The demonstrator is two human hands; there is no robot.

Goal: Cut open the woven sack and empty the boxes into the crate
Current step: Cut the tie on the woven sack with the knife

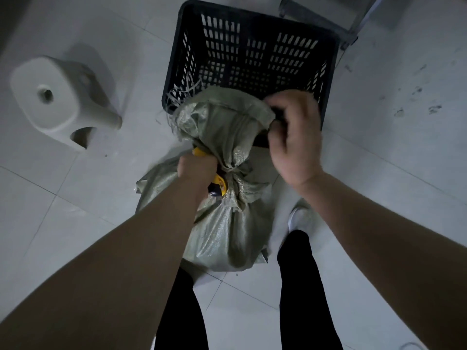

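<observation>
The sack stands on the floor between the person's legs and the crate, its long axis running near to far, with the tied neck about midway and the loose top flopped over the crate's near rim. The left hand is fisted around a yellow knife and pressed against the neck from the left; the blade is hidden, so I cannot tell whether it is in the weave. The right hand is farther out, at the right edge of the sack's top, fingers curled and pinching the cloth there, blurred. No boxes show. The crate looks empty. The cut likely turns on the neck lying just right of the left fist, crosswise to the sack's axis. A white stool stands well apart, left.
</observation>
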